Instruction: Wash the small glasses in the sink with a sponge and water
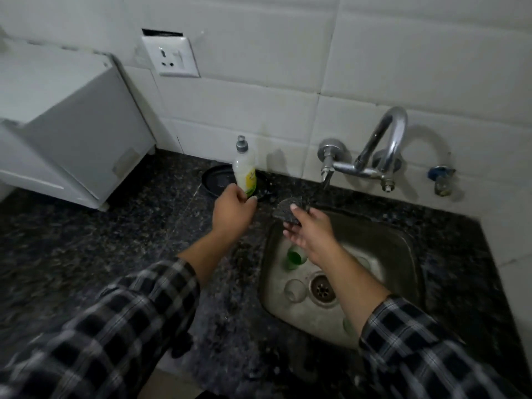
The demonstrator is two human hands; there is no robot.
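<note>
1. The right hand (308, 234) hangs over the far left corner of the sink (403, 254). It pinches a dark grey sponge (290, 210), thumb on top and the other fingers fairly straight beneath it.
2. The left hand (233, 208) reaches to the far side of the countertop (86, 254), its fingers curled about the lower end of a soap bottle (244, 168). Blur hides the contact, so I cannot tell whether it truly grips the bottle.
3. The bottle is pale with a yellow-green label and a grey cap. It stands upright on a dark round lid (208, 180) close to the wall, left of the sink.
4. The small glasses lie in the basin:
   - a green glass (294, 257) is just below the right hand, on the left side;
   - a clear glass (295, 289) sits nearer, just left of the drain (322, 289);
   - another pale glass (363, 262) shows right of the wrist, partly hidden by the arm.
5. A chrome tap (383, 145) is fixed to the tiled wall above the far edge of the sink, its spout pointing down near the sponge.
6. Further right on the wall is a small blue valve (440, 174).
7. At far left a white box-shaped appliance (72, 125) stands on the counter, and a white socket (169, 56) is set in the tiles above.
8. Both forearms come in from the near edge in dark checked sleeves (115, 326), pushed up short of the wrists.
</note>
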